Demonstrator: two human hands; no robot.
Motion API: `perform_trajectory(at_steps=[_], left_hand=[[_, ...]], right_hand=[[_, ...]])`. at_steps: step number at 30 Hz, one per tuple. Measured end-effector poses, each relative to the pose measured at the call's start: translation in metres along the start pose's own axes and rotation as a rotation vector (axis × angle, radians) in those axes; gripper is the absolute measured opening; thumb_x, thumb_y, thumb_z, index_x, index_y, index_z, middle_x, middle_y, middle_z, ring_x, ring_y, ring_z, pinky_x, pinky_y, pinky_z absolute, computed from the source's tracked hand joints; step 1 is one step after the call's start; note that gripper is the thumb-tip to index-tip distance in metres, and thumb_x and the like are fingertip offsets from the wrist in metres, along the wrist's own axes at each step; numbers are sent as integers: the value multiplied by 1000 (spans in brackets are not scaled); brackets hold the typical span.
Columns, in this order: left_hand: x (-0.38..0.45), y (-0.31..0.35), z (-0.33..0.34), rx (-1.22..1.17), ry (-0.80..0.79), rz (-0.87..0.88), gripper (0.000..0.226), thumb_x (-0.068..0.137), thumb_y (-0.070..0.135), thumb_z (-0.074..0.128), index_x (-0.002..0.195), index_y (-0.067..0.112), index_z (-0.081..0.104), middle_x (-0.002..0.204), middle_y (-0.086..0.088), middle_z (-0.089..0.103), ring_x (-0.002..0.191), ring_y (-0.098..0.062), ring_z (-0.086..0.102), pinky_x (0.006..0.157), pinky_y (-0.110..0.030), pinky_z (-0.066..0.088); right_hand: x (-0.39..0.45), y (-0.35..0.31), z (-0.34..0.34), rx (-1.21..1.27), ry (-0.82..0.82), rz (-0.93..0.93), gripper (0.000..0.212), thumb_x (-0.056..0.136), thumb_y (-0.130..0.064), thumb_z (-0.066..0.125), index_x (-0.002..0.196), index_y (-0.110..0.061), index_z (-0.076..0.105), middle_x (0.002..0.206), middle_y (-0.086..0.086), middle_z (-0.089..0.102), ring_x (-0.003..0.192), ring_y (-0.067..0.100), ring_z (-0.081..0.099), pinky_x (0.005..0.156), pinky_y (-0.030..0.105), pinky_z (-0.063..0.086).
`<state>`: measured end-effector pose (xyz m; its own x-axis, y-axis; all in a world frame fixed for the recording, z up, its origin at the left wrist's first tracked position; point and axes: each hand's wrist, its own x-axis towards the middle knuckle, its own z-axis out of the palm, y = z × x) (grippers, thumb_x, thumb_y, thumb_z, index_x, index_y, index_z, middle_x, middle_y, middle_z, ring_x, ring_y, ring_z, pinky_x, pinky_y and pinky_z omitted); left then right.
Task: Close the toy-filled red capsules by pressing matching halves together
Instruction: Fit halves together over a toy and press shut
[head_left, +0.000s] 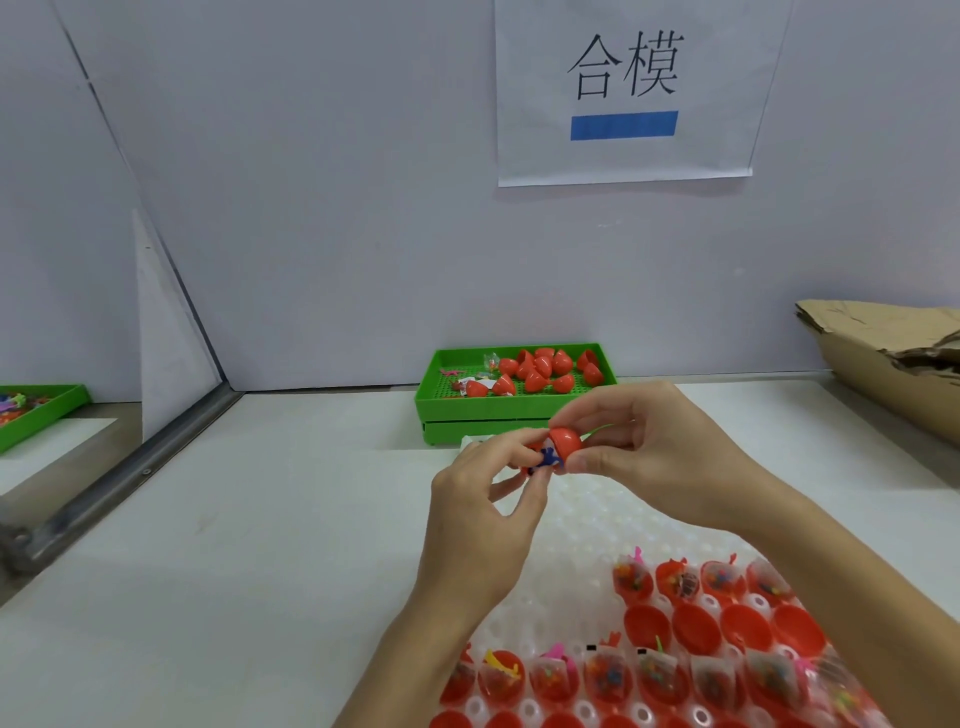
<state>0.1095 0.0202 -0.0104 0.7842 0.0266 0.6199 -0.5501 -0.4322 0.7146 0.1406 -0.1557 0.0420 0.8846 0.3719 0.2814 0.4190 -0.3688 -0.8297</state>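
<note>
My right hand (644, 447) pinches a red capsule cap (565, 442) between thumb and fingers, held over the table. My left hand (493, 499) grips the other red half, mostly hidden behind its fingers, with a blue toy (546, 460) sticking out between the two halves. The halves touch at an angle. Below, a white dimpled holder tray (582, 530) carries rows of red capsule halves (696, 629), several filled with bagged toys (660, 670).
A green tray (431, 387) with loose red capsule halves and a few toys stands at the back against the wall. Another green tray (57, 402) with toys lies far left behind a metal frame (130, 478). A cardboard box (883, 374) sits at the right.
</note>
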Motion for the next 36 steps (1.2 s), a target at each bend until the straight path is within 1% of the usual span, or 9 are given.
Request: perform_trajectory(at_steps=[3,6,13,15,19,23,29,33,36], left_hand=[[0,-1,-1,-6,5,-11,11,87,0,71,86,10,69,104,7,72,100,-1,66,79,-10,53],[1,-3,-1,-15,33,-10,10,86,0,73,87,10,74,103,9,74,99,-1,68,77,-12,55],[0,-6,-3,-52,75,-11,20,81,-3,76,92,13,79,97,8,76,95,-3,70,76,-16,57],[0,-7,-3,-52,83,-3,21,81,-3,76,94,13,79,97,6,76,95,-4,70,77,-18,58],[1,-6,-3,-60,92,15,23,82,-2,75,95,16,78,98,4,75,95,-11,71,78,-20,58],[1,-7,-2,-113,91,-25,21,82,-3,75,93,14,78,97,4,75,95,-8,71,76,-18,58],[1,-8,-1,-131,84,-47,19,83,-4,74,92,12,79,96,5,76,93,-4,71,75,-17,58],[-1,-9,1,-75,88,-19,22,81,-6,74,92,13,80,95,14,75,94,-3,70,78,-24,60],[-1,-9,-1,-3,86,5,22,81,-2,76,93,17,81,95,25,71,94,-4,69,85,-38,60]], right_hand=[[1,1,3,12,5,14,24,83,-1,77,102,-14,73,93,-2,77,82,13,76,86,35,61],[2,2,5,17,26,14,24,82,-3,78,102,-15,73,93,-3,77,82,13,76,86,33,61],[2,3,7,16,38,25,25,82,-6,78,104,-16,73,94,-3,77,83,12,75,85,34,61],[2,3,7,20,37,18,24,82,-6,78,103,-16,73,94,-3,77,83,11,75,85,32,61],[2,4,6,54,39,0,23,81,-5,79,100,-17,73,91,-4,78,82,11,75,82,26,60],[1,5,4,99,15,-7,25,81,1,77,99,-16,73,90,-7,78,82,12,76,79,22,59],[2,6,4,92,0,-15,25,78,0,80,97,-13,72,89,-4,78,81,15,76,80,27,61],[2,8,9,35,14,-31,24,76,-4,84,93,-17,72,87,-5,77,78,13,76,79,30,62],[2,7,12,9,22,-47,25,75,-7,85,92,-20,73,87,-9,76,76,11,76,78,29,62]])
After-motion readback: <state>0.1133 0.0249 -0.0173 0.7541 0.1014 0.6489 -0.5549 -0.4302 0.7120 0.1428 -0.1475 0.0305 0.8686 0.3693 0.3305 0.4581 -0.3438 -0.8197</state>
